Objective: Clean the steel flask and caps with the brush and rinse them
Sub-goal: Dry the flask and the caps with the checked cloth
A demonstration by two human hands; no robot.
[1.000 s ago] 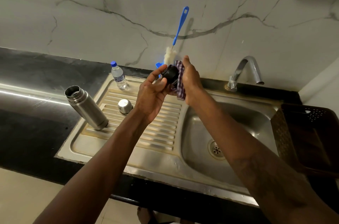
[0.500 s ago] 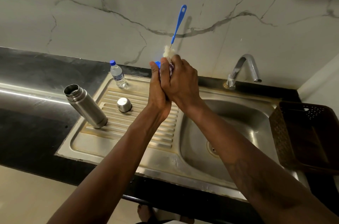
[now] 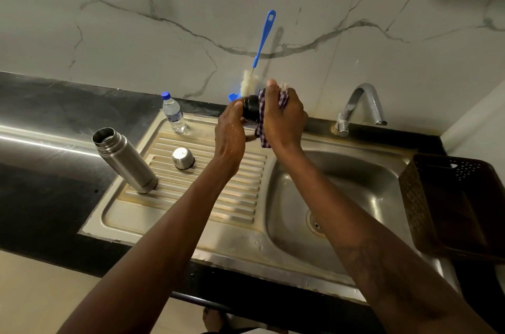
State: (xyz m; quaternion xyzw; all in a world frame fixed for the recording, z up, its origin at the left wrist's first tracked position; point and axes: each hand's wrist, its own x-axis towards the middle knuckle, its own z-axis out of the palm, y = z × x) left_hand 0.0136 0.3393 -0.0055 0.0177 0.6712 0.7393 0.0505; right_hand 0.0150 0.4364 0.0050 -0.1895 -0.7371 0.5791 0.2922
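Observation:
My left hand [image 3: 231,136] holds a black inner cap [image 3: 251,108] above the drainboard. My right hand [image 3: 284,117] grips a checked cloth [image 3: 263,125] wrapped against that cap. The open steel flask [image 3: 124,160] stands on the left of the drainboard. A small steel cup cap [image 3: 183,158] sits upside down to its right. The blue-handled bottle brush [image 3: 263,38] leans upright against the wall behind my hands, white bristles down.
A small plastic water bottle [image 3: 172,112] stands at the drainboard's back edge. The sink basin [image 3: 355,183] with drain lies under my right arm, the tap [image 3: 360,104] behind it. A brown perforated basket [image 3: 453,205] sits at the right. Black countertop [image 3: 41,120] extends left.
My hands had closed together around the cap and cloth; now they have parted again, showing the black cap in my left hand with the cloth against it.

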